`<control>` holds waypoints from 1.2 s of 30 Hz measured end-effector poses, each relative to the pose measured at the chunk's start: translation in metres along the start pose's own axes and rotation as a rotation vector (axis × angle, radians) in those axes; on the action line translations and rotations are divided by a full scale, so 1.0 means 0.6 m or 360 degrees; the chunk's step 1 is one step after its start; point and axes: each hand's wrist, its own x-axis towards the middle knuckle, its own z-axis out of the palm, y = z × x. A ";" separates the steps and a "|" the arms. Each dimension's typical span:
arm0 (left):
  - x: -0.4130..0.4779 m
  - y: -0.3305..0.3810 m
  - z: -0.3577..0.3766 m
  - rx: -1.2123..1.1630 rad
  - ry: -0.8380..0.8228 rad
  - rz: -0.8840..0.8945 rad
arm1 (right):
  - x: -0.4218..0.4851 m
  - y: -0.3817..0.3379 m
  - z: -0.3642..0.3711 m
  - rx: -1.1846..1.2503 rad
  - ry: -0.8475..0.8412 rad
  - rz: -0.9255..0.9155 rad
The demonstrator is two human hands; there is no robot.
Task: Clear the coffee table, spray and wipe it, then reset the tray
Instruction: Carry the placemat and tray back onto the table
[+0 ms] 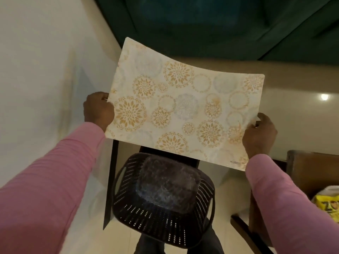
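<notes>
While pinching a floral placemat [183,107] by its two short edges, holds it out in the air with the printed face up. Grips the left edge about midway with the left hand [98,110], fingers curled round the rim and knuckles toward the camera. Grips the right edge nearer the lower corner with the right hand [258,134], thumb laid on the printed face, other fingers hidden beneath. Spans the whole gap between both hands, slanting across the view with the left end higher in the picture than the right, and sags a little along the far long edge. Carries gold and grey-blue round flower motifs on a pale ground, plus the word KUBER just beside the right wrist. Hangs above a dark perforated basket [165,208] and hides that basket's far rim; cannot tell whether the two touch. Wears pink sleeves [55,171] down to both wrists. Faces a dark green sofa [201,19] beyond the mat, with wooden furniture [311,171] and a yellow packet [328,202] at the right edge.
</notes>
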 end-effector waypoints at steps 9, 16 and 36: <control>-0.187 0.042 -0.235 -0.0356 -0.0001 -0.0021 | -0.165 -0.052 -0.241 0.0207 0.0146 0.0018; -0.338 -0.016 -0.368 -0.0657 -0.0193 -0.0083 | -0.319 0.018 -0.398 0.0343 0.0259 0.0009; -0.823 0.009 -0.307 -0.0944 -0.0099 -0.0008 | -0.364 0.345 -0.708 0.0409 0.0246 -0.0177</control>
